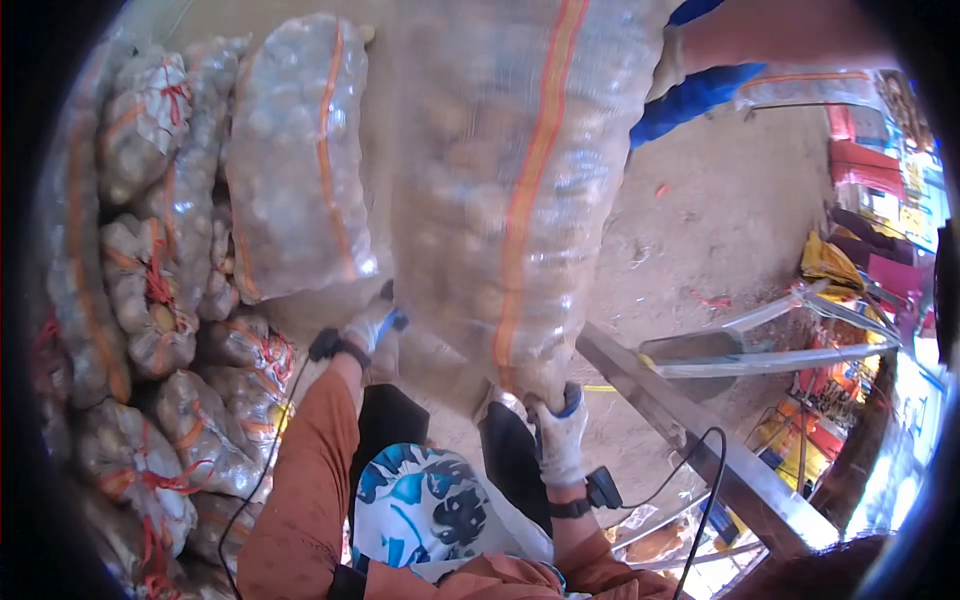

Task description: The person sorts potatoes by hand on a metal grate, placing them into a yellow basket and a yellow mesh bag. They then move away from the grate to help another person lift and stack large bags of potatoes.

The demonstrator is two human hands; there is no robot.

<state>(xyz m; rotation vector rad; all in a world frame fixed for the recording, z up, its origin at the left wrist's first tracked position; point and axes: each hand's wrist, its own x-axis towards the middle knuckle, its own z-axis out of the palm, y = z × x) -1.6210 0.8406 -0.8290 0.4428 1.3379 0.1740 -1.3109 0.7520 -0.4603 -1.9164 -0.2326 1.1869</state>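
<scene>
A large mesh sack of round produce (470,190), with an orange stripe down its length, fills the upper middle. My right hand (560,430), in a white and blue glove, has its fingers closed on the sack's lower right corner. My left hand (378,328), also gloved, is beside the sack's lower left edge; its fingertips are partly hidden, and its grip is unclear. At the sack's upper right, another person's arm (780,35) reaches to its side with a gloved hand (668,65).
Several filled sacks, tied with red string (158,285), are stacked along the left. One striped sack (295,160) stands beside the large one. A metal beam (700,440) and frame bars (770,362) are at the right. Dark cables run by both my forearms.
</scene>
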